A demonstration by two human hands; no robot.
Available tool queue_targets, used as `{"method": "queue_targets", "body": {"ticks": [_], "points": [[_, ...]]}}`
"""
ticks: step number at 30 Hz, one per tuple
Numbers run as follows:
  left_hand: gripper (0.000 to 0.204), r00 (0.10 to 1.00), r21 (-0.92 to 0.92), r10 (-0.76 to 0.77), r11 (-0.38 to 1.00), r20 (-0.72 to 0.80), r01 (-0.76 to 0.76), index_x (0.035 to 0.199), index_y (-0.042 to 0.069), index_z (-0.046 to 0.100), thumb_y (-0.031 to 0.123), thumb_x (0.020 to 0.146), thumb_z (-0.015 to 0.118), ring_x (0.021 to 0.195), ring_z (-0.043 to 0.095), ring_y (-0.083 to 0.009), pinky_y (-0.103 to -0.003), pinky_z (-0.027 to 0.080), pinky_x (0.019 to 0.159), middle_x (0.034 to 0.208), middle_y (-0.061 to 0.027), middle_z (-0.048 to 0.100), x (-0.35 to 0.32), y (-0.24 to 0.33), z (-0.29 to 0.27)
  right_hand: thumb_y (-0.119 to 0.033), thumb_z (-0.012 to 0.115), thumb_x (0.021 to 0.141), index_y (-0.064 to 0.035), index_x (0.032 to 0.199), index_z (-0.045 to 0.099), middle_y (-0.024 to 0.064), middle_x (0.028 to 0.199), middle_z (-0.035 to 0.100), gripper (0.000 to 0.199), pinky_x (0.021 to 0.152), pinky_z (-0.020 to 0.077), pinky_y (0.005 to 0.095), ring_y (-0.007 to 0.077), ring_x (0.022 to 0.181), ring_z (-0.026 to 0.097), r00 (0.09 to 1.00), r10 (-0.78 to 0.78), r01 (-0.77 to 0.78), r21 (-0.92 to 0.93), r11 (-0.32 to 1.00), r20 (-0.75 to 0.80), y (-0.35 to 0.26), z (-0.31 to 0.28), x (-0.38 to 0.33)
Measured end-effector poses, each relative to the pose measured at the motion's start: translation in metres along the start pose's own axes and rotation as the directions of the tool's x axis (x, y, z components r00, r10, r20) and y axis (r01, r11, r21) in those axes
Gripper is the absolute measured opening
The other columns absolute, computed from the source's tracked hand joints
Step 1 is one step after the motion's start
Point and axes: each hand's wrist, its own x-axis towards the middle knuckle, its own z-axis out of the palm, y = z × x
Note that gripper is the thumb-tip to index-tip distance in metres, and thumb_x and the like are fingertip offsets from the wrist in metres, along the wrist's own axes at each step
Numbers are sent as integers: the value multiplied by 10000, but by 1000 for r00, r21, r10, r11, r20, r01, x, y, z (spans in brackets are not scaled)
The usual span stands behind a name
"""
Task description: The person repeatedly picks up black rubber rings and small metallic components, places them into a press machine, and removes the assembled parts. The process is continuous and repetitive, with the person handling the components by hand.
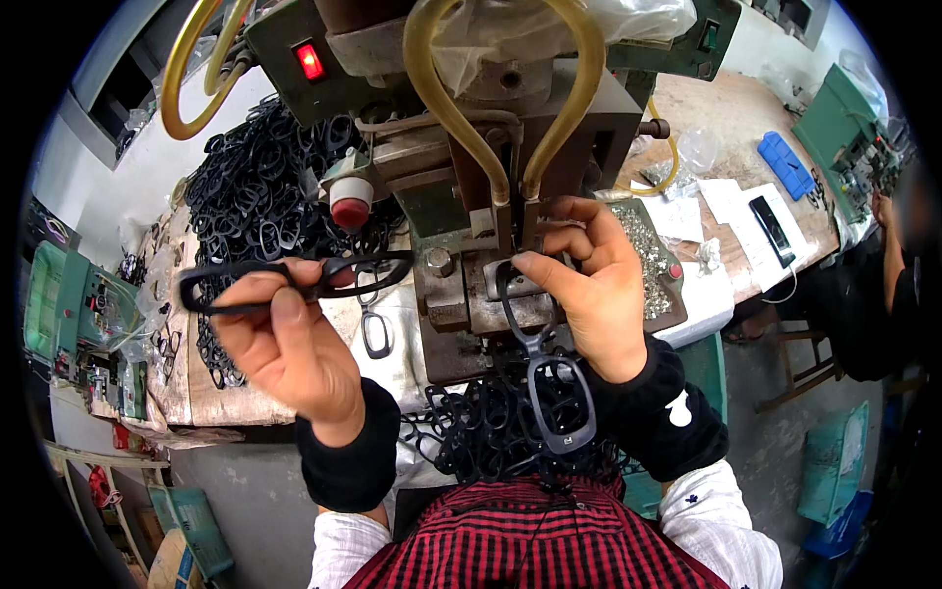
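Between the thumb and fingers of my left hand (287, 348) is a black eyeglass frame (339, 278), held up left of the machine. My right hand (599, 285) grips a second, dark grey eyeglass frame (561, 412) by its upper rim at the press machine (440, 285). That frame's lower rim hangs down toward my lap. The right fingertips are close to the metal jig under two yellow hoses (538, 157), and partly hidden there. Many black eyeglass frames (481, 422) lie heaped in front of my lap, below the machine.
A large pile of black frames (265, 187) covers the table at the left. One loose frame (376, 329) lies beside the machine. A red button (350, 208) sticks out on its left. At right are a tray of small metal parts (648, 260), a phone (771, 231) and a blue tray (785, 162). Another person sits far right.
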Motion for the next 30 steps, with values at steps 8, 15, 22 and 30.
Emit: {"method": "queue_targets", "body": {"ticks": [8,15,22,30], "points": [[111,925,124,145,972,352,-200,1112,28,522,65,1008,515,901,641,-240,-416,614,730,977,-197,618,15,11,26,19,632,870,60,1392,446,180,1270,624,556,1003,464,312,212,1144,623,985,-164,167,-49,985,55,-25,11,-34],[248,520,100,269,811,811,-576,929,50,637,19,719,766,757,678,-234,-338,571,606,1053,-123,720,-27,6,44,-118,748,767,-65,1046,728,233,1246,604,284,1061,415,489,428,1270,502,947,-318,127,-966,224,51,51,-107,-13],[239,465,56,343,754,816,-655,916,36,623,19,730,773,775,709,-245,-355,630,664,1009,-121,728,-31,-9,46,-78,752,766,-41,902,733,217,1192,636,142,1022,440,458,402,1215,556,893,-448,175,-945,275,36,63,-117,-15],[297,617,309,107,791,779,-528,971,36,650,12,712,795,1029,693,-364,-508,540,968,1120,-176,700,-55,21,27,-48,647,939,3,981,681,52,907,694,75,792,494,272,144,860,647,841,-374,125,-532,837,-391,65,-109,-16]]}}
